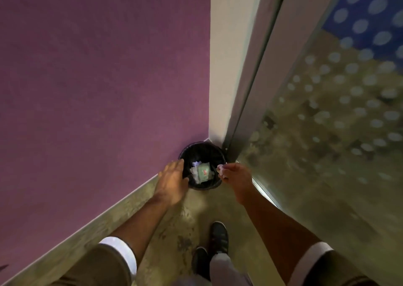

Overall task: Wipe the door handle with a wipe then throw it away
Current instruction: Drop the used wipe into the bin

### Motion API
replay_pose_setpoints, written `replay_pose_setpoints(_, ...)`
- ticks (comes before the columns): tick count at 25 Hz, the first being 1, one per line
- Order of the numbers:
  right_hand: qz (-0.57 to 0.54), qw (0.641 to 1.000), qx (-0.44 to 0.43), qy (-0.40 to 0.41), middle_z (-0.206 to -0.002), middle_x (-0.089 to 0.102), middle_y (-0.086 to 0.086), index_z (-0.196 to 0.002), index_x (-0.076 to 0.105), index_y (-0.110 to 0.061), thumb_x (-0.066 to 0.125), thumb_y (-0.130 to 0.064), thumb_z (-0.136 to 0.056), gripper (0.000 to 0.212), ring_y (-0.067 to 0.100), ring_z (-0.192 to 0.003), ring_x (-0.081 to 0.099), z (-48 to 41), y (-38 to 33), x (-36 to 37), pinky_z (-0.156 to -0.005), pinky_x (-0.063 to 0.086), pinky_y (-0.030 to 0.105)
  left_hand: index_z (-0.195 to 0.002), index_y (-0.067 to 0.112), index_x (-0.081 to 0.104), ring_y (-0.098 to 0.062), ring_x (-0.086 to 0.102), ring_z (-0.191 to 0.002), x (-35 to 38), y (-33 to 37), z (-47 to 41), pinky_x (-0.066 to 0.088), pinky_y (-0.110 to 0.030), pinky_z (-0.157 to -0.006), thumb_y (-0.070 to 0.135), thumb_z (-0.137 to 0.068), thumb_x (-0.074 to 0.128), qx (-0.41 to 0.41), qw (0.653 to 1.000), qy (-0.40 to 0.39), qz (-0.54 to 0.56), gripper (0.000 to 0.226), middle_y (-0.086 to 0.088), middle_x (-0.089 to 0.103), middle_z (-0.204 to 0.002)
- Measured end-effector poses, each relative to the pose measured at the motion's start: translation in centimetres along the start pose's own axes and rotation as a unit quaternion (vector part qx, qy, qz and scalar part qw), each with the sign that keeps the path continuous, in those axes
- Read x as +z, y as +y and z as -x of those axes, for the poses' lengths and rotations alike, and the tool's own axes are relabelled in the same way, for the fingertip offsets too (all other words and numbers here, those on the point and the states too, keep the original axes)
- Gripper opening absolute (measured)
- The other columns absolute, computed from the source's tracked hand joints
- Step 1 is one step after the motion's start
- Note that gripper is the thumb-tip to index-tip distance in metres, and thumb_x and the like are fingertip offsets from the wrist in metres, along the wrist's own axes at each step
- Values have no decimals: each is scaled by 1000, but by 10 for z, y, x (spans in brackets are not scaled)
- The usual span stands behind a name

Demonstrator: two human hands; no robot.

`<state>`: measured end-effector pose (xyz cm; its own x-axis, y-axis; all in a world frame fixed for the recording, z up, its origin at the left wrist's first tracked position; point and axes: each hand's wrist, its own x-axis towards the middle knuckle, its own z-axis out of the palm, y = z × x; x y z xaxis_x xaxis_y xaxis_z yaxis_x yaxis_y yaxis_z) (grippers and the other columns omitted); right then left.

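A small round black bin point(212, 149) stands on the floor in the corner between the purple wall and the door frame. Inside lie a green packet point(202, 172) and crumpled white paper. My right hand point(236, 175) pinches a crumpled white wipe point(220, 169) right over the bin's right rim. My left hand point(173, 179) hovers at the bin's left rim, fingers spread, holding nothing. No door handle is in view.
A purple wall point(98, 89) fills the left. A white door frame point(231, 67) and a glass panel with frosted dots point(338, 111) rise on the right. My two dark shoes point(219, 236) stand on the mottled floor below the bin.
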<state>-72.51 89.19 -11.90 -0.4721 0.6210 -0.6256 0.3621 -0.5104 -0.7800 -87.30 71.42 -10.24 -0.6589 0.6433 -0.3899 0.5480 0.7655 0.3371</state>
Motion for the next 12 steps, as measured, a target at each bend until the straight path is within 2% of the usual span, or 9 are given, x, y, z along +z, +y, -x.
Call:
replay_pose_setpoints(1,43,999,9,6,-113,73,36,-88,75,3,67,11,-92,11,39,-92,70,-12,1,3,-81,59,42,-166,14,30,-33,33,-156,9,-5,-12,31,-47,-125,30,-102,59,-7,1000,1,-5,73,-11,40,-168)
replay_pose_setpoints(3,147,989,18,24,-110,78,24,-99,79,-4,69,-1,-94,12,41,-102,75,-42,8,8,-91,63,48,-167,11,25,-34,30,-159,27,-15,-33,29,-48,-128,31,-101,59,-22,1000,-9,-9,76,-14,36,-170)
replay_pose_setpoints(4,217,976,6,35,-108,80,19,-101,82,-9,71,-9,-93,13,37,-104,76,-57,14,12,-93,62,47,-167,11,24,-35,29,-159,39,-21,-43,29,-49,-129,33,-101,59,-26,999,-19,-15,78,-14,36,-170)
replay_pose_setpoints(6,341,938,-33,49,-106,82,13,-102,84,-15,71,-22,-92,17,31,-102,76,-84,25,19,-85,58,35,-167,10,22,-34,28,-159,61,-33,-62,29,-49,-129,34,-100,58,-19,998,-35,-40,80,-14,35,-170)
replay_pose_setpoints(8,372,926,-50,36,-106,82,13,-101,85,-14,70,-20,-94,18,29,-99,76,-115,47,27,-71,46,26,-168,10,18,-34,22,-162,87,-49,-84,23,-50,-132,37,-101,57,-23,997,-43,-61,83,-13,29,-174)
replay_pose_setpoints(10,391,919,-46,34,-108,82,12,-103,84,-12,69,-16,-95,18,28,-100,75,-151,76,37,-69,39,24,-169,10,13,-33,15,-165,115,-69,-108,17,-51,-133,39,-101,56,-40,996,-55,-64,85,-14,21,-177)
replay_pose_setpoints(12,421,905,-38,39,-111,81,10,-106,84,-15,68,-19,-97,18,27,-102,75,-176,100,44,-72,40,24,-169,10,11,-34,11,-166,138,-85,-127,14,-53,-133,39,-101,58,-43,995,-71,-55,88,-14,17,-178)
